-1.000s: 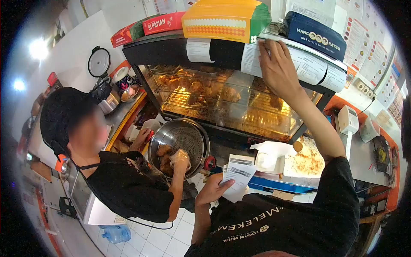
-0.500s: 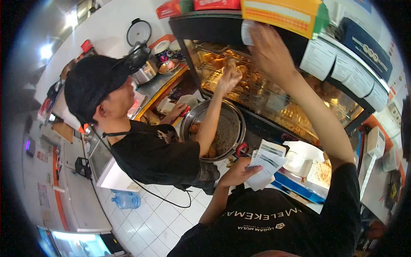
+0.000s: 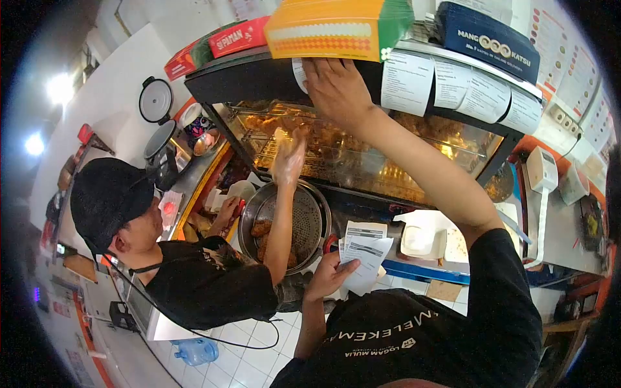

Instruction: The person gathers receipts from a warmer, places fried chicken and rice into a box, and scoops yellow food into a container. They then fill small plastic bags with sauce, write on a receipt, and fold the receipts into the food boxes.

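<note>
My left hand (image 3: 328, 277) is closed around a few printed order slips (image 3: 365, 257), held low in front of my black shirt. My right hand (image 3: 339, 92) is raised to the black top panel (image 3: 242, 72) of a lit glass food warmer (image 3: 388, 171). Its fingers lie flat there, just below a yellow box (image 3: 320, 32). A white slip (image 3: 299, 75) shows beside these fingers against the panel; how much of it my hand covers is hidden. More printed slips (image 3: 406, 81) hang along the panel to the right.
At my left a co-worker in a black cap (image 3: 107, 194) reaches a hand (image 3: 289, 158) toward fried food in the warmer, over a steel pot with a perforated insert (image 3: 310, 220). White containers (image 3: 424, 236) sit below the warmer. A label printer (image 3: 542, 169) stands at right.
My view has shifted, so the warmer sits further left. My right hand has gone from a blurred reach to resting against the top panel. My left hand keeps the slips.
</note>
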